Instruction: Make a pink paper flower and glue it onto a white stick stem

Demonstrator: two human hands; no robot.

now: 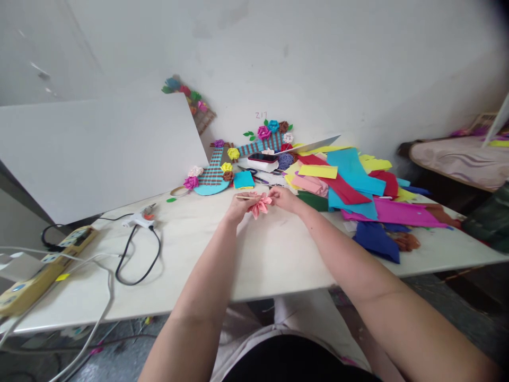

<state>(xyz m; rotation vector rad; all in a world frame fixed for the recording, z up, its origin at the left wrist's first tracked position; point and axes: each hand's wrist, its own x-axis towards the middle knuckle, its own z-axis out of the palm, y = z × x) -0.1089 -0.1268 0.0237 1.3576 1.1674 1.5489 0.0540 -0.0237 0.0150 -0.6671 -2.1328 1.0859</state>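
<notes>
A pink paper flower (260, 206) with pointed petals is held between my two hands above the white table. My left hand (240, 206) is closed on the flower's left side, and a thin wooden stick (243, 198) lies across its fingers. On the flower's other side, my right hand (283, 199) pinches a petal at the edge. Just beyond my hands sits a small stack of blue and yellow paper (244, 180). Blue paper guitar shapes (212, 178) trimmed with paper flowers lie farther back.
A white hot glue gun (140, 218) with a looped black cord rests at the left, near a yellow power strip (51, 268). Coloured crepe paper (352, 172) is heaped on the right. A large white board (103, 154) leans behind.
</notes>
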